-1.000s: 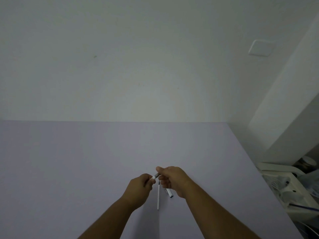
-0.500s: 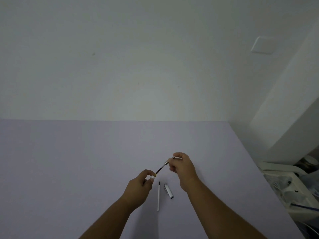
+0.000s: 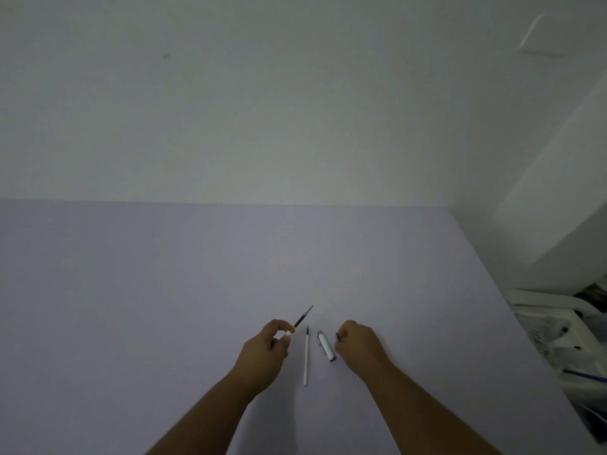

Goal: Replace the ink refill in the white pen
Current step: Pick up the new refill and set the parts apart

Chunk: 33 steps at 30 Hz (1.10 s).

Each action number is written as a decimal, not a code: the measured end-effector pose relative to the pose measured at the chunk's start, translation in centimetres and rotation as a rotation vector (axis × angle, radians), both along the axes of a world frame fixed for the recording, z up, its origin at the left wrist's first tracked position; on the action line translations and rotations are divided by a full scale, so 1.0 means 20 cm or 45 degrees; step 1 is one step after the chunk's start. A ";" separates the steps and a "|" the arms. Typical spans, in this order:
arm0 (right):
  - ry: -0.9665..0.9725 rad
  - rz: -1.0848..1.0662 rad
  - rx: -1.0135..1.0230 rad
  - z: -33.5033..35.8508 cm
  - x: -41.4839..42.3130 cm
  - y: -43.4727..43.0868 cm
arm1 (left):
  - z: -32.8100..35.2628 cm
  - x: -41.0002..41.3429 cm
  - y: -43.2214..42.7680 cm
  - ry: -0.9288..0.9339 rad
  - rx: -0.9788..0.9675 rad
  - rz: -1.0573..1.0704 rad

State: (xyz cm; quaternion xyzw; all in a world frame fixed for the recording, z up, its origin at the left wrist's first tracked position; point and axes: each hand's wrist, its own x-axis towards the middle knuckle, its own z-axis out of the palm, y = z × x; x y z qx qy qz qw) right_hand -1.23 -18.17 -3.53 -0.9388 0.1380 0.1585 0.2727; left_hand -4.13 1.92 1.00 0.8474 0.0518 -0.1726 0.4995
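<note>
From the head camera, a smooth, matte lilac table (image 3: 164, 290) meets a plain pale wall (image 3: 262, 93). The left hand (image 3: 266, 348) pinches the white pen body, mostly hidden in the fist; a thin dark refill (image 3: 303, 317) with a slim metal tip sticks out of it, slanting up and away. The right hand (image 3: 358, 344) is curled nearly closed around something small and dark, too tiny to identify. Between the hands, on the table, lie a slender white spare refill (image 3: 306, 357) and, just beside it, a short white-and-silver pen cap (image 3: 326, 345). White plastic clutter (image 3: 558, 326) sits beyond the table's right edge.
</note>
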 end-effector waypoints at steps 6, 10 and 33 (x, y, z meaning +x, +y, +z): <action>0.015 0.042 -0.010 -0.04 -0.01 -0.02 | -0.02 0.00 -0.01 -0.016 0.030 -0.018; -0.020 0.053 0.002 -0.05 -0.03 -0.02 | -0.03 0.00 -0.01 -0.012 0.033 -0.024; 0.162 -0.357 1.317 0.23 0.01 0.08 | 0.07 -0.01 -0.11 0.034 -0.056 -0.018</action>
